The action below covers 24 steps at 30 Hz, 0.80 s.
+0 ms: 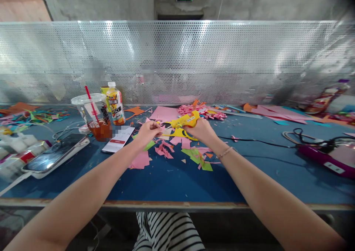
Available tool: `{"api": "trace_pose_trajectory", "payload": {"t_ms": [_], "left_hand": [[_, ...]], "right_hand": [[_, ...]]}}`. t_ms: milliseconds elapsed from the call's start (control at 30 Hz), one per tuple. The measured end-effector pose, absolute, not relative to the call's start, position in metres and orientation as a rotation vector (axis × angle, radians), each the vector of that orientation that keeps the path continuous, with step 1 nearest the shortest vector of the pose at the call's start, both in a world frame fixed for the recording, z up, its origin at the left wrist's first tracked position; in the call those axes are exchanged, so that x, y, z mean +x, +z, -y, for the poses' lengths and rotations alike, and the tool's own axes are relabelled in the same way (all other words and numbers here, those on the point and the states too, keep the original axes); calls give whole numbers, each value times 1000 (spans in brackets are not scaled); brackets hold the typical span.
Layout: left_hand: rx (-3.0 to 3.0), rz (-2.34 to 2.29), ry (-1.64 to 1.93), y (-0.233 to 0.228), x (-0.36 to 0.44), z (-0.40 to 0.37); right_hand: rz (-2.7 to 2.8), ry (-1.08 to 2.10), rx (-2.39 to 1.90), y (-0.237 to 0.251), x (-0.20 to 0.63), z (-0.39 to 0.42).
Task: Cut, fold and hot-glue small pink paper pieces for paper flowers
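Note:
My right hand (203,129) is closed around a yellow hot glue gun (184,120), its nozzle pointing left. The fingers of my left hand (148,132) are pinched on a small piece of pink paper (162,128), just left of the nozzle. Yellow-handled scissors (179,134) lie on the table beneath the gun. Pink scraps (164,150) and green scraps (194,155) are scattered in front of the hands. Behind the glue gun sit a pink sheet (164,113) and a heap of pink-and-white paper pieces (212,113).
To the left stand a lidded cup (95,114) with a red straw and a drink bottle (115,105). Two phones (118,140) lie nearby. A black cord (257,143) runs right toward a purple power strip (324,161). A perforated metal screen (177,58) borders the table's back.

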<state>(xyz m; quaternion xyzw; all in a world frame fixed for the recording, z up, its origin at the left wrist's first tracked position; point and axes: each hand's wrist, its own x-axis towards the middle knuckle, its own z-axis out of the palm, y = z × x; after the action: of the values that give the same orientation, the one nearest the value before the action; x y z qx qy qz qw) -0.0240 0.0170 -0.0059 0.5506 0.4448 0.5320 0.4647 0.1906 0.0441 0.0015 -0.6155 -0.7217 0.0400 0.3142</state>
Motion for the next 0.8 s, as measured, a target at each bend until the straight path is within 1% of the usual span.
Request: {"api": "trace_pose_trajectory", "payload": {"t_ms": [200, 300, 500, 800], "left_hand": [[1295, -1063, 1319, -6, -26, -18], [1254, -1055, 1340, -7, -29, -21], [1257, -1059, 1347, -8, -31, -23], [1282, -1057, 1325, -9, -30, -23]], "right_hand": [[1986, -1, -1566, 4, 189, -45], [2014, -49, -1615, 7, 188, -44], [1998, 29, -1688, 13, 189, -41], [2003, 13, -1691, 11, 189, -43]]}}
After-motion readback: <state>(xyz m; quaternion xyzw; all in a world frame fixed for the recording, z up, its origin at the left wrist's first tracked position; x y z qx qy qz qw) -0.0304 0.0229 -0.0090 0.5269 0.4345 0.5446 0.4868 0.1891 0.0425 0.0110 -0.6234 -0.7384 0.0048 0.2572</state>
